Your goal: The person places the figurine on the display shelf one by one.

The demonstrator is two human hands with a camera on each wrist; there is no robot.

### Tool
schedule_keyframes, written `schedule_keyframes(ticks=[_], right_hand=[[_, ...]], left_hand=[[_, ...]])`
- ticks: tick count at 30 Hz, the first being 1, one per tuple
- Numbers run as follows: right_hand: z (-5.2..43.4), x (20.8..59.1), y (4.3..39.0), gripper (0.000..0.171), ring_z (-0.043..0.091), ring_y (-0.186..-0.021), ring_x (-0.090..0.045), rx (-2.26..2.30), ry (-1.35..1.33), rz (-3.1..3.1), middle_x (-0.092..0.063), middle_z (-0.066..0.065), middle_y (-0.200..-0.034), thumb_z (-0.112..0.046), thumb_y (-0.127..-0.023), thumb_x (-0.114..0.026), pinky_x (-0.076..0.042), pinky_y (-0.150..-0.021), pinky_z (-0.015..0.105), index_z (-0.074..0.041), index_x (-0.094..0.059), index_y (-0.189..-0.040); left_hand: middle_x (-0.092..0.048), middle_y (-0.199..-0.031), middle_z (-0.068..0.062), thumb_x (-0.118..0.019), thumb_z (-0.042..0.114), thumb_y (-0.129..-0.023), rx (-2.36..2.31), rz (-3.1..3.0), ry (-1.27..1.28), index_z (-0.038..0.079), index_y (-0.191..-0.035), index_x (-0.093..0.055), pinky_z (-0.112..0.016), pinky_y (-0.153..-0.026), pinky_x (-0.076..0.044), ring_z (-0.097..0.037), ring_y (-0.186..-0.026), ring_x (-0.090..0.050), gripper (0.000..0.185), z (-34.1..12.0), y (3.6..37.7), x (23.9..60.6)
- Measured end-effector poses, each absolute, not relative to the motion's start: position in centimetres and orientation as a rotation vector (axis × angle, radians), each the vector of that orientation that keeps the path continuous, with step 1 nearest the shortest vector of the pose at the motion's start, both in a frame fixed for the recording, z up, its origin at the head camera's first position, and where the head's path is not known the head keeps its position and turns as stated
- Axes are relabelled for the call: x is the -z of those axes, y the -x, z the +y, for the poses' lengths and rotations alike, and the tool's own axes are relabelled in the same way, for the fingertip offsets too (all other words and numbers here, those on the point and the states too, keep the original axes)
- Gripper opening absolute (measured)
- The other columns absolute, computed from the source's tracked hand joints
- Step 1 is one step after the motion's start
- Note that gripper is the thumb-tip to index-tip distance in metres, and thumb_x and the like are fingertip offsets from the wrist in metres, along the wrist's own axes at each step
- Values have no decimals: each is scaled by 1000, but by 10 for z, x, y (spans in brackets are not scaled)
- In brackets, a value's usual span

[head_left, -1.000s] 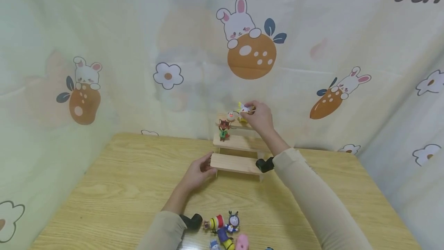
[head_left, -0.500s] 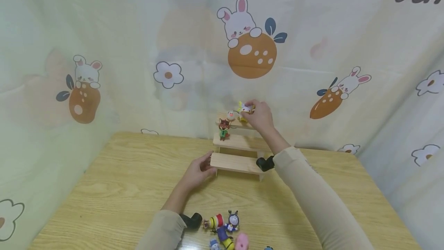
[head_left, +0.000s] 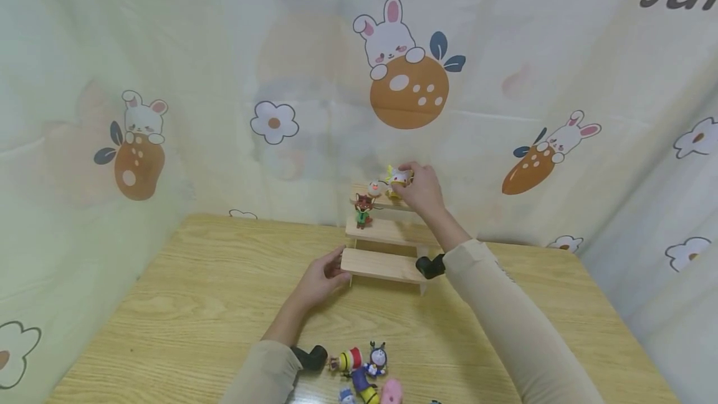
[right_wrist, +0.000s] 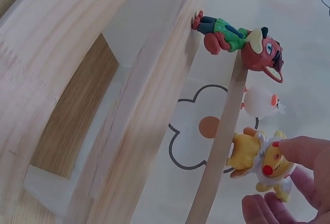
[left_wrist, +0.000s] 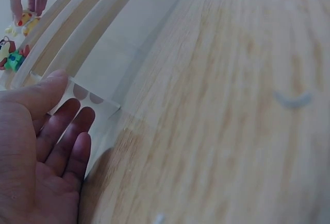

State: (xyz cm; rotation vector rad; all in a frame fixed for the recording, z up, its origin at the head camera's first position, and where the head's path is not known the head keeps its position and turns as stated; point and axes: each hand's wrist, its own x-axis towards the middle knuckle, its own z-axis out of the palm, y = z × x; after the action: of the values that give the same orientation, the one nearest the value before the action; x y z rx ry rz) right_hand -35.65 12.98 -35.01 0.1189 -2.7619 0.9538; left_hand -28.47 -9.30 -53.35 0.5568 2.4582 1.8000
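**Barely a shift: yellow figure pinched at the top step**

Hardly moved since a second ago: right hand (head_left: pixel 422 187) holding station at the top step, left hand (head_left: pixel 321 277) parked at the bottom one, figures unchanged.

Pinching the small yellow-and-white figure (right_wrist: pixel 264 166) between fingertips, right at the edge of the top step of the wooden stair shelf (head_left: pixel 381 265), just beside the pale round figure (right_wrist: pixel 260 102). Feet of the yellow one touching or nearly touching the step; cannot tell which. Gripped from above and behind, probably to keep it upright while it settles into line.

One step lower, standing alone near the left end: the fox figure in green (head_left: pixel 362 209).

Left hand now: fingers straight and relaxed, thumb over the end of the lowest step, palm against the shelf's side, grasping nothing. Looks like bracing, so the light shelf stays put on the desk (head_left: pixel 185 292) under the reach above.

Right arm stretched well forward, wrist bent down, sleeve crossing over the lower steps. Left forearm short and low along the desk.

Close to the body, a cluster of more small figures (head_left: pixel 364 371) waiting on the desk.
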Motion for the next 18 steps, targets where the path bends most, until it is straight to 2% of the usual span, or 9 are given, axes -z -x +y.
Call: schedule_keyframes(ticks=[3, 10, 14, 18], right_hand=[[132, 349, 356, 49, 30, -97, -47, -958, -123, -2775, -47, 21, -123, -25, -86, -67, -45, -79, 42, -10, -52, -130], [146, 349, 354, 58, 34, -115, -48, -1160, -108, -2597, -45, 21, -128, -19, -84, -66, -46, -93, 48, -11, -44, -137], [160, 350, 341, 54, 29, -114, -50, -1362, -45, -2371, -48, 18, -126, -15, -85, -59, -45, -96, 43, -12, -43, -137], [173, 352, 310, 49, 19, -111, -51, -1515, -37, -2291, -50, 13, -125, -15, -89, -52, -46, -94, 32, -12, -42, -137]], left_hand=[[-60, -126, -17, -67, 15, -89, -1795, 2462, -564, 3, -146, -34, -31, -94, -52, -26, -108, -61, 67, -93, 285, 534], [-60, -126, -17, -67, 14, -89, -1799, 2459, -561, 4, -146, -34, -29, -93, -52, -26, -108, -61, 67, -93, 286, 536], [-60, -126, -17, -67, 14, -89, -1800, 2462, -565, 4, -146, -34, -28, -93, -52, -26, -108, -61, 67, -93, 287, 536], [-60, -126, -17, -67, 15, -89, -1799, 2464, -579, 3, -146, -34, -30, -92, -52, -26, -107, -62, 67, -94, 286, 536]])
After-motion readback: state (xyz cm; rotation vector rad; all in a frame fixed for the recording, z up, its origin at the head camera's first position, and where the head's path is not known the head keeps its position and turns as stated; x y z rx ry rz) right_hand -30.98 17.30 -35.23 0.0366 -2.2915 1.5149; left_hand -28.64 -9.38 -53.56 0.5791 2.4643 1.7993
